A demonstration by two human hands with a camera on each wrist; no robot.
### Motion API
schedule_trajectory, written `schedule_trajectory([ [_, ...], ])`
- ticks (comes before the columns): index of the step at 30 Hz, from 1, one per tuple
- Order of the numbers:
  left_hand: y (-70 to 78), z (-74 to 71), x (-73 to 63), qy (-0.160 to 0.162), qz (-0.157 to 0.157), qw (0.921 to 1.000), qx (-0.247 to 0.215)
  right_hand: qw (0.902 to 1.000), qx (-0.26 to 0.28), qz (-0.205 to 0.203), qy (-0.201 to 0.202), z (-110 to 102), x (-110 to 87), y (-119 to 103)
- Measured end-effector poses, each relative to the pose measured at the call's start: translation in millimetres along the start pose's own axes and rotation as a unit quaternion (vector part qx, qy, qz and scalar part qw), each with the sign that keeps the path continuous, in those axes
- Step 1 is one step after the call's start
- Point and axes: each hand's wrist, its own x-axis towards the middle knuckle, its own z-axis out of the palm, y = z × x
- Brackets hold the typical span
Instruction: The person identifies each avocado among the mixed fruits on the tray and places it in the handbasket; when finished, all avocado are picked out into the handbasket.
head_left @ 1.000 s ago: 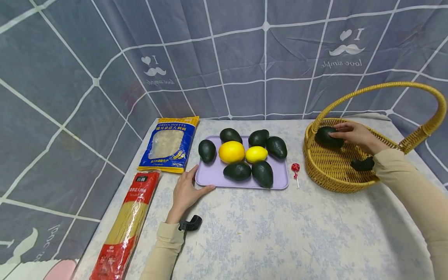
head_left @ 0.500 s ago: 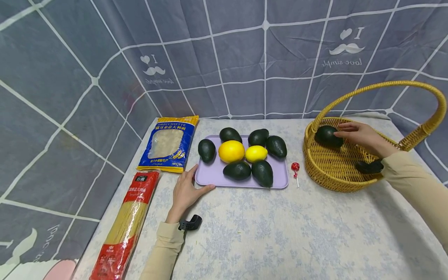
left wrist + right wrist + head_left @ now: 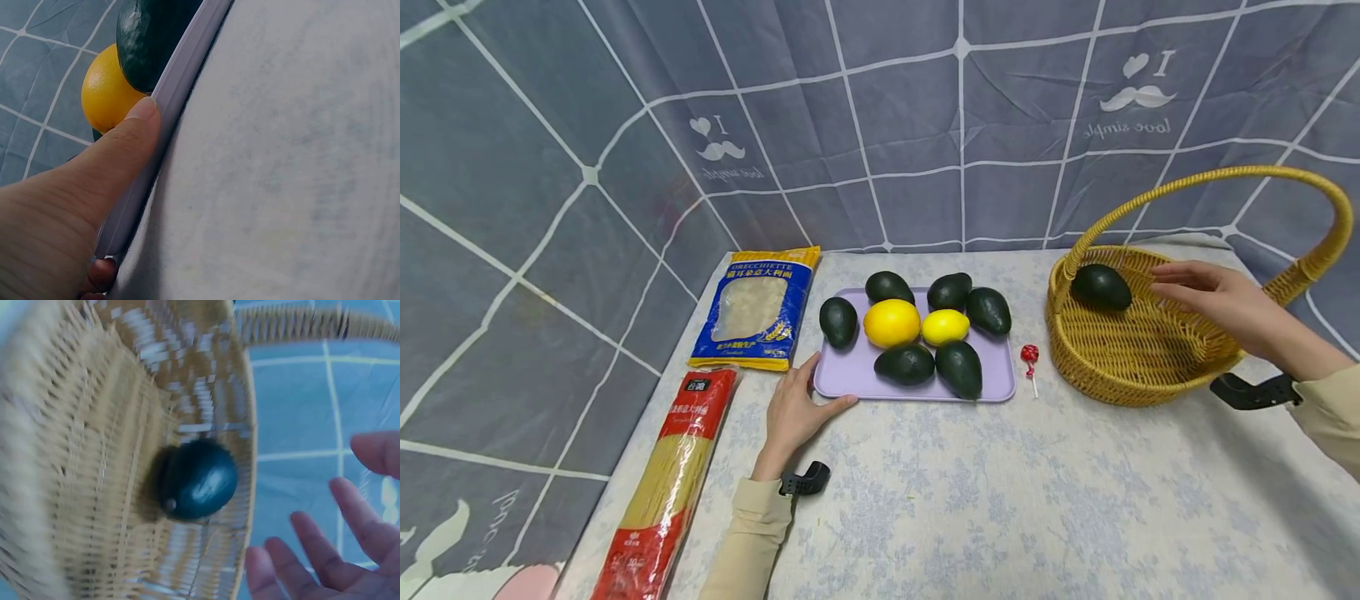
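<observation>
My left hand [image 3: 793, 410] holds the near-left corner of a lilac tray [image 3: 854, 383], its thumb [image 3: 129, 139] along the front rim and the other fingers at the left side. On the tray lie several dark green avocados [image 3: 958, 369], a large yellow lemon-like fruit [image 3: 891, 323] and a smaller lemon [image 3: 945, 327]. At the right, one avocado [image 3: 1101, 287] rests inside a wicker basket [image 3: 1101, 375], against its left-back wall. My right hand [image 3: 1232, 304] hovers over the basket's right side, apart from that avocado, fingers extended and holding nothing.
A red-wrapped lollipop [image 3: 1030, 357] lies between tray and basket. Left of the tray are a blue-and-yellow orecchiette bag [image 3: 752, 310] and a long red spaghetti pack [image 3: 666, 483]. The tall basket handle [image 3: 1247, 173] arches over the basket. Grey cloth hangs behind the table.
My right hand has let go of the avocado in the basket and drawn back to the right. The left hand has stayed at the tray corner.
</observation>
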Motion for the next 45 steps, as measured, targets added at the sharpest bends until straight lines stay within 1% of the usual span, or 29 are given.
schedule_trajectory([
  [3,0.1,-0.6,0.0,0.003,0.006,1.0,0.002,0.9981,0.029,-0.012,0.053,6.4,-15.0,-4.2],
  [7,0.8,-1.3,0.3,0.007,0.013,0.9999,0.005,0.9901,0.062,-0.036,0.12,19.0,-33.5,-13.2],
  [10,1.0,-1.7,0.8,0.009,0.018,0.9998,0.008,0.9796,0.113,-0.072,0.15,30.0,-43.7,-20.8],
  [12,0.9,-2.1,0.8,0.01,0.022,0.9997,0.01,0.9719,0.145,-0.099,0.157,38.3,-49.1,-26.1],
  [13,0.6,-2.2,0.8,0.011,0.025,0.9996,0.01,0.9686,0.158,-0.111,0.157,42.7,-51.6,-28.8],
  [16,-0.3,-2.6,0.3,0.012,0.03,0.9994,0.012,0.9648,0.167,-0.138,0.148,56.6,-58.2,-36.9],
  [18,-0.7,-2.6,0.1,0.012,0.03,0.9994,0.009,0.9666,0.156,-0.149,0.139,66.5,-60.7,-42.5],
  [20,-0.9,-2.2,0.2,0.01,0.029,0.9995,0.008,0.9704,0.13,-0.156,0.13,76.7,-61.4,-47.8],
  [23,-0.5,-1.3,0.6,0.008,0.027,0.9996,0.005,0.9722,0.105,-0.173,0.117,90.5,-59.7,-55.6],
  [25,0.0,-1.1,0.7,0.007,0.025,0.9996,0.004,0.9728,0.09,-0.183,0.109,98.8,-57.2,-60.2],
  [29,0.8,-1.2,0.6,0.007,0.022,0.9997,0.003,0.9707,0.074,-0.209,0.092,115.7,-48.7,-70.3],
  [32,1.3,-1.1,0.7,0.006,0.02,0.9998,0.004,0.969,0.075,-0.224,0.07,128.0,-41.8,-77.2],
  [39,1.6,-1.2,0.0,0.007,0.022,0.9997,0.006,0.9672,0.068,-0.243,0.025,154.8,-25.3,-83.1],
  [45,1.8,-1.4,-1.0,0.006,0.02,0.9998,0.003,0.9685,0.05,-0.244,0.011,173.8,-13.0,-85.9],
])
